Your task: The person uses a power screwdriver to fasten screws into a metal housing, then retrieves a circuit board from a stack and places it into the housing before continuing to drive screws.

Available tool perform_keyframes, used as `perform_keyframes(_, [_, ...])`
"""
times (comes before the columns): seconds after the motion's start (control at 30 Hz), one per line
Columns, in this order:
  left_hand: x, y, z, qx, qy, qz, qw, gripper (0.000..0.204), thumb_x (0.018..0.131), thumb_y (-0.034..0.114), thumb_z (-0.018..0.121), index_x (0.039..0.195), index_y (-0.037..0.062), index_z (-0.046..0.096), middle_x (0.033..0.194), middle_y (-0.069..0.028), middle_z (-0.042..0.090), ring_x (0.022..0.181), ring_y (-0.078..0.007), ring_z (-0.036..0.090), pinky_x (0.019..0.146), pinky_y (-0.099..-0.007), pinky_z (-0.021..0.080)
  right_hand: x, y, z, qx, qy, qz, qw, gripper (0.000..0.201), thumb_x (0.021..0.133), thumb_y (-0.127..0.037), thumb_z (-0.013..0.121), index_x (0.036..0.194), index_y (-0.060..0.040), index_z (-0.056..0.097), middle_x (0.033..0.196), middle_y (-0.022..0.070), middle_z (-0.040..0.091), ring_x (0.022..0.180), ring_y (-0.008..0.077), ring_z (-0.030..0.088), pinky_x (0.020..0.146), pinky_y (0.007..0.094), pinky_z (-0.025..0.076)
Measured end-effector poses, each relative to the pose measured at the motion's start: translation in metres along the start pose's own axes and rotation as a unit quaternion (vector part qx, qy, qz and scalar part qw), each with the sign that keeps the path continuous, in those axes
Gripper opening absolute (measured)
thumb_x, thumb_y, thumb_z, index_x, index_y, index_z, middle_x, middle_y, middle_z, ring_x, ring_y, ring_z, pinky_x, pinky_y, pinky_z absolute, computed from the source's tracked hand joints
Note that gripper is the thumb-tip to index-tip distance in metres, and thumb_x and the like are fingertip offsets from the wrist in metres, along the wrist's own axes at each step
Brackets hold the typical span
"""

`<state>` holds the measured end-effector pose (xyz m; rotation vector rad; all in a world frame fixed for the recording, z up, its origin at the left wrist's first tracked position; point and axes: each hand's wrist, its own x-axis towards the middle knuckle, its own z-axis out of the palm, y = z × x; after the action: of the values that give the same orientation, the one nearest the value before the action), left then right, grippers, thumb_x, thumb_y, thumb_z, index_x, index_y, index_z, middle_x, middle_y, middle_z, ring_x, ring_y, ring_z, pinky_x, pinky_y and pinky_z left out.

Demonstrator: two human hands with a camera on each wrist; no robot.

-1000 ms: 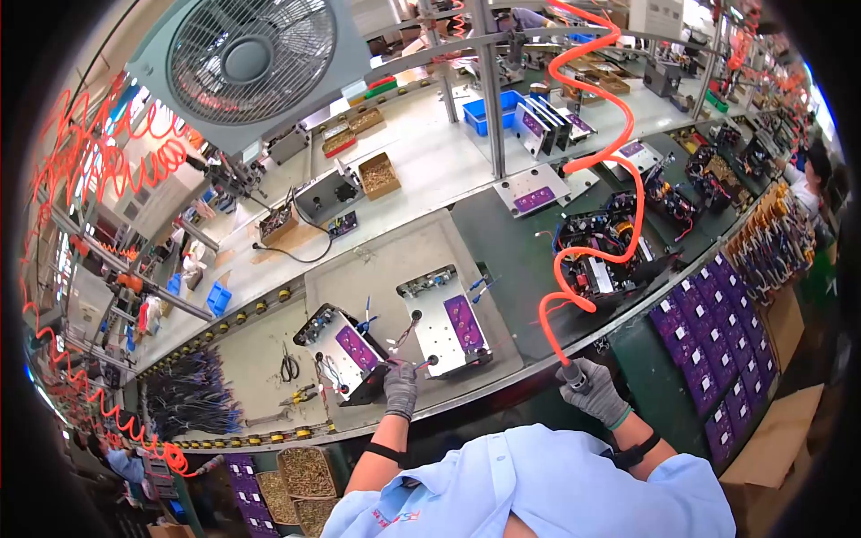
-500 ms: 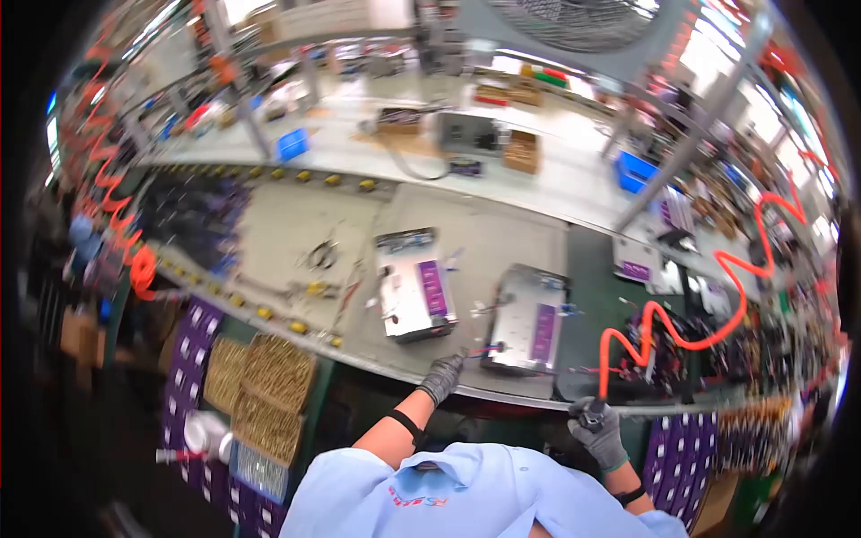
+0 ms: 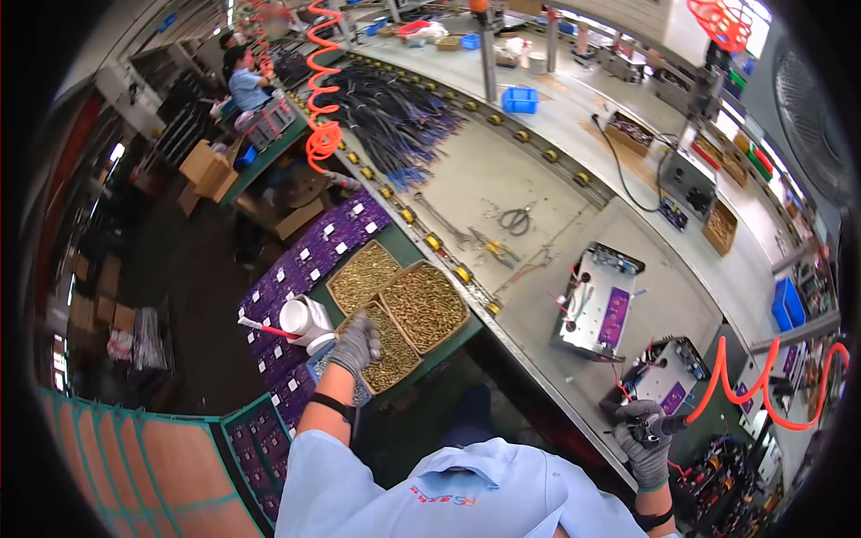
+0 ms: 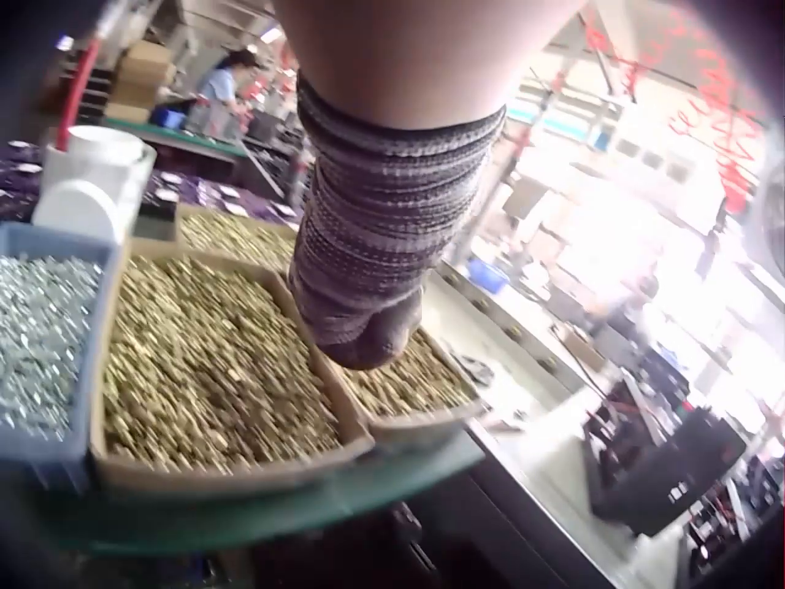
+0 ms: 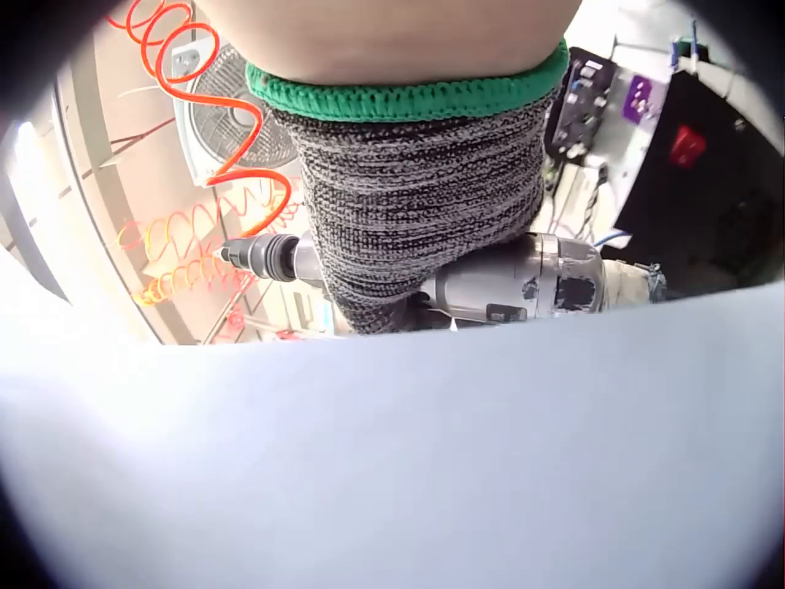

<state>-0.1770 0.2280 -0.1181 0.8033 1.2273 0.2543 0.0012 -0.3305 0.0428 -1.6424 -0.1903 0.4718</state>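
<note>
Left hand (image 3: pixel 356 343) over screw tray (image 3: pixel 392 365) (rim close); right hand (image 3: pixel 644 441) holds screwdriver (image 3: pixel 659 429).

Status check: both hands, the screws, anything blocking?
Left hand over the tray of brass screws, grip unclear. Right hand grips the air screwdriver. Nothing blocking.

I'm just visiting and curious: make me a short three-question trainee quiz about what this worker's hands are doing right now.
1. True or false: the left hand is over the trays of brass screws.
2. What does the right hand hold? A) scissors B) a pneumatic screwdriver C) a white cup
3. Fill in: the tool's coiled air hose is ____ in colour.

Key
1. True; the gloved hand is at the screw trays; whether it touches them is unclear.
2. B; its grip wraps the tool's body.
3. Orange.
</note>
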Motion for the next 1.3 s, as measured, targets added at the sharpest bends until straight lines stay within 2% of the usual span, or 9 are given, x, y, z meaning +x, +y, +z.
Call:
perform_keyframes(0.17, [0.080, 0.073, -0.058, -0.087, -0.119, -0.001, 0.989, 0.059, 0.099, 0.065, 0.045, 0.101, 0.0082, 0.060, 0.087, -0.0086, 0.067, 0.074, -0.0267, 0.068, 0.063, -0.0452, 0.055, 0.042, -0.016, 0.039, -0.028, -0.054, -0.022, 0.998, 0.036, 0.077, 0.001, 0.077, 0.108, -0.0066, 0.061, 0.092, 0.0018, 0.066, 0.079, 0.0063, 0.061, 0.073, 0.0237, 0.052])
perform_keyframes(0.23, [0.071, 0.085, -0.049, -0.091, 0.031, -0.008, 0.995, 0.055, 0.099, 0.060, 0.051, 0.114, 0.0075, 0.059, 0.105, -0.0095, 0.069, 0.110, -0.0263, 0.067, 0.100, -0.0535, 0.048, 0.051, -0.012, 0.042, -0.025, -0.107, -0.009, 0.994, 0.037, 0.077, 0.002, 0.078, 0.108, -0.0064, 0.061, 0.088, -0.0008, 0.064, 0.074, 0.0043, 0.058, 0.068, 0.0213, 0.050])
perform_keyframes(0.53, [-0.010, 0.026, -0.133, 0.156, 0.087, 0.118, 0.977, 0.020, 0.094, 0.024, 0.063, 0.105, 0.0081, 0.062, 0.080, -0.0022, 0.059, 0.051, -0.0136, 0.054, 0.049, -0.0304, 0.049, 0.062, -0.019, 0.057, 0.008, -0.116, 0.010, 0.993, 0.041, 0.078, 0.003, 0.079, 0.112, -0.0057, 0.058, 0.107, 0.0060, 0.068, 0.084, 0.0077, 0.065, 0.076, 0.0238, 0.055])
perform_keyframes(0.63, [0.029, -0.078, -0.218, 0.319, 0.085, 0.113, 0.937, 0.037, 0.089, 0.029, 0.070, 0.116, 0.0045, 0.062, 0.093, -0.0108, 0.067, 0.069, -0.0260, 0.066, 0.068, -0.0381, 0.057, 0.060, -0.020, 0.057, -0.016, -0.099, 0.014, 0.995, 0.041, 0.079, 0.002, 0.078, 0.113, -0.0056, 0.057, 0.107, 0.0068, 0.067, 0.087, 0.0097, 0.065, 0.080, 0.0249, 0.056])
perform_keyframes(0.7, [0.007, -0.117, -0.191, 0.566, 0.255, 0.205, 0.757, 0.052, 0.084, 0.030, 0.073, 0.128, 0.0056, 0.059, 0.110, -0.0203, 0.068, 0.097, -0.0371, 0.067, 0.093, -0.0426, 0.053, 0.058, -0.014, 0.055, -0.009, -0.095, 0.019, 0.995, 0.040, 0.079, 0.002, 0.078, 0.113, -0.0054, 0.057, 0.107, 0.0072, 0.067, 0.087, 0.0107, 0.066, 0.080, 0.0261, 0.056])
perform_keyframes(0.8, [-0.038, -0.100, -0.118, 0.511, 0.304, 0.199, 0.779, 0.065, 0.078, 0.029, 0.076, 0.136, 0.0093, 0.056, 0.121, -0.0254, 0.065, 0.120, -0.0405, 0.059, 0.108, -0.0450, 0.043, 0.053, -0.014, 0.058, 0.017, -0.086, 0.047, 0.995, 0.040, 0.080, 0.002, 0.078, 0.113, -0.0049, 0.056, 0.105, 0.0081, 0.067, 0.087, 0.0129, 0.066, 0.079, 0.0286, 0.058])
perform_keyframes(1.13, [-0.001, -0.113, -0.166, 0.504, 0.288, 0.324, 0.747, 0.023, 0.096, 0.020, 0.061, 0.110, 0.0037, 0.070, 0.094, -0.0187, 0.071, 0.076, -0.0369, 0.069, 0.072, -0.0456, 0.055, 0.048, -0.007, 0.049, 0.028, -0.104, 0.032, 0.994, 0.039, 0.081, 0.001, 0.077, 0.114, -0.0036, 0.055, 0.101, 0.0101, 0.066, 0.086, 0.0165, 0.068, 0.077, 0.0326, 0.060])
perform_keyframes(1.2, [0.002, -0.107, -0.171, 0.120, 0.221, 0.164, 0.954, 0.026, 0.102, 0.019, 0.055, 0.119, 0.0014, 0.066, 0.093, -0.0132, 0.071, 0.063, -0.0251, 0.067, 0.054, -0.0419, 0.052, 0.045, -0.005, 0.043, 0.031, -0.108, 0.029, 0.993, 0.040, 0.081, 0.001, 0.078, 0.114, -0.0036, 0.055, 0.101, 0.0103, 0.066, 0.087, 0.0169, 0.068, 0.078, 0.0330, 0.060])
perform_keyframes(1.3, [-0.004, -0.100, -0.178, 0.083, 0.233, 0.154, 0.957, 0.029, 0.105, 0.019, 0.051, 0.124, -0.0001, 0.062, 0.089, -0.0087, 0.068, 0.053, -0.0158, 0.060, 0.041, -0.0329, 0.045, 0.040, -0.003, 0.036, 0.058, -0.105, 0.031, 0.992, 0.041, 0.081, 0.000, 0.079, 0.114, -0.0039, 0.055, 0.101, 0.0108, 0.066, 0.088, 0.0176, 0.068, 0.079, 0.0337, 0.060])
